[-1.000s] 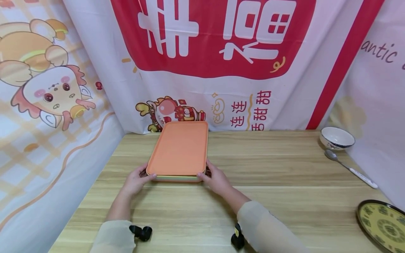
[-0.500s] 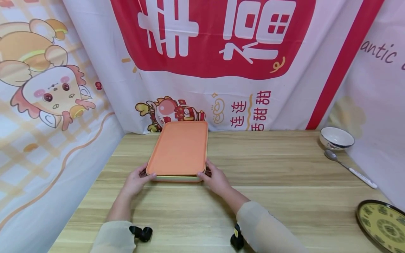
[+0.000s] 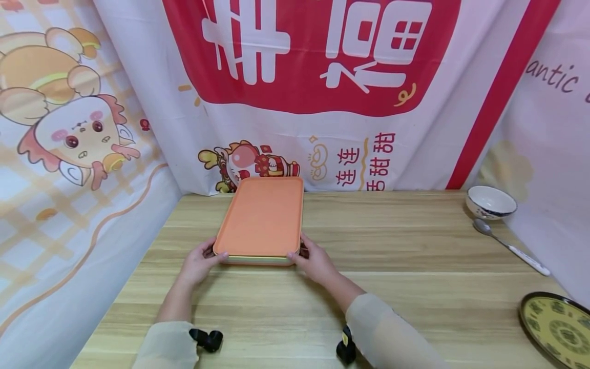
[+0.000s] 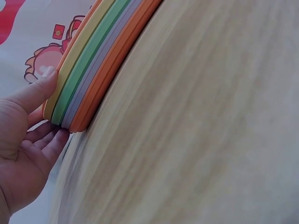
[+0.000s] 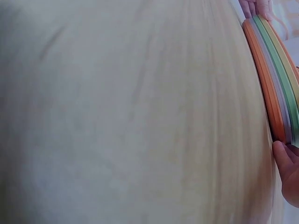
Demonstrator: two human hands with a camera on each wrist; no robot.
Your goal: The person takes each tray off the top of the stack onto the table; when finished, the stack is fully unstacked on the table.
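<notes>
A stack of rectangular plastic trays (image 3: 260, 218) lies toward the back left of the wooden table, an orange one on top. Its layered edges (image 4: 88, 70) show orange, yellow, green, lilac and orange bands in the left wrist view. My left hand (image 3: 197, 265) grips the near left corner, thumb at the upper rim and fingers curled at the side. At the near right corner my right hand (image 3: 318, 262) holds the stack the same way, its fingertips partly hidden behind the edge. In the right wrist view, the right hand (image 5: 289, 175) sits low against the stack.
A patterned white bowl (image 3: 490, 202) stands at the back right of the wooden table (image 3: 392, 246). Beside it lies a spoon (image 3: 511, 248) with a white handle. A round yellow plate with a dark rim (image 3: 560, 328) is at the right front. Printed cloth (image 3: 318, 102) hangs behind.
</notes>
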